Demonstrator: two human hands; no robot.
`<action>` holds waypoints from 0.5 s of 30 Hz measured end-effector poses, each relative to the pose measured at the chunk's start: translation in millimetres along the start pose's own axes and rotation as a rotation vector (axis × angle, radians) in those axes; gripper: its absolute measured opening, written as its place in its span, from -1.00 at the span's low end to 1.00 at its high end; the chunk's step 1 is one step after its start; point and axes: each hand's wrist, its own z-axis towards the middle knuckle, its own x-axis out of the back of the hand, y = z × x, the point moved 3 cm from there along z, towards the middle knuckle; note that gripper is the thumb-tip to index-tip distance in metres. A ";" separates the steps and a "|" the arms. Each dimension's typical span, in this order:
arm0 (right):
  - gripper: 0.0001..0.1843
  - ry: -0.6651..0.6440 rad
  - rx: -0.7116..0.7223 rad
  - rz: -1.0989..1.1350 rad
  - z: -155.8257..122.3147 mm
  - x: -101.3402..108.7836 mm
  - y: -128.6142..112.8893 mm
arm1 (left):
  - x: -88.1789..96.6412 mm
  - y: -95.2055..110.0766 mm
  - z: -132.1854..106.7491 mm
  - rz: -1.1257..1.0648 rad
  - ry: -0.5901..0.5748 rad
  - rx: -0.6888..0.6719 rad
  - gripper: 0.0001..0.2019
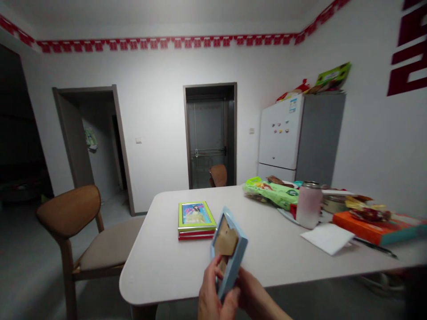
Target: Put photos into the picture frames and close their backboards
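Note:
A light blue picture frame is held up, tilted, over the front edge of the table, its brown backing facing me. My left hand is closed around its lower left part, with fingers against the back and the thumb along the near side. Behind the lower right side, my right hand also grips the frame; most of its fingers are hidden. Just beyond, on the table, a green picture frame with a picture of a figure in a pale dress lies on top of red picture frames.
The white table bears a green packet, a pink bottle, white paper, a black pen and an orange box on the right. A wooden chair stands at the left, and a fridge at the back.

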 end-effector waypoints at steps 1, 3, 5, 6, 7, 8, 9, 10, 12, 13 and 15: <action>-0.54 0.008 -0.007 0.121 -3.3 -10.0 1.8 | -4.5 5.6 2.2 -0.072 0.014 0.021 -0.59; -0.55 0.103 0.031 0.267 -5.0 -14.4 -1.2 | -10.7 15.3 9.6 -0.213 0.055 0.024 -0.55; -0.50 0.242 0.096 0.259 -1.6 4.8 -11.0 | -12.8 21.2 21.5 -0.354 0.114 0.024 -0.49; -0.47 0.297 0.116 0.209 1.6 21.6 -16.8 | -13.9 21.8 28.6 -0.428 0.140 0.038 -0.47; -0.45 0.347 0.113 0.124 5.9 42.0 -22.4 | -16.2 20.7 35.7 -0.501 0.155 0.058 -0.46; -0.47 0.375 0.090 0.011 11.1 64.2 -27.4 | -20.2 18.1 42.5 -0.566 0.154 0.081 -0.45; -0.49 0.395 0.071 -0.114 17.0 87.3 -32.1 | -26.5 14.0 48.4 -0.617 0.137 0.105 -0.45; -0.51 0.410 0.061 -0.245 23.3 110.1 -36.6 | -35.0 8.7 52.9 -0.648 0.105 0.132 -0.46; -0.56 0.430 0.037 -0.552 36.3 151.0 -43.7 | -56.6 -3.4 57.3 -0.602 0.011 0.198 -0.50; -0.58 0.419 0.029 -0.737 42.7 167.1 -46.4 | -68.0 -9.4 57.5 -0.516 -0.041 0.233 -0.52; -0.60 0.421 0.012 -0.975 53.3 192.1 -49.7 | -87.0 -18.5 56.1 -0.313 -0.112 0.277 -0.56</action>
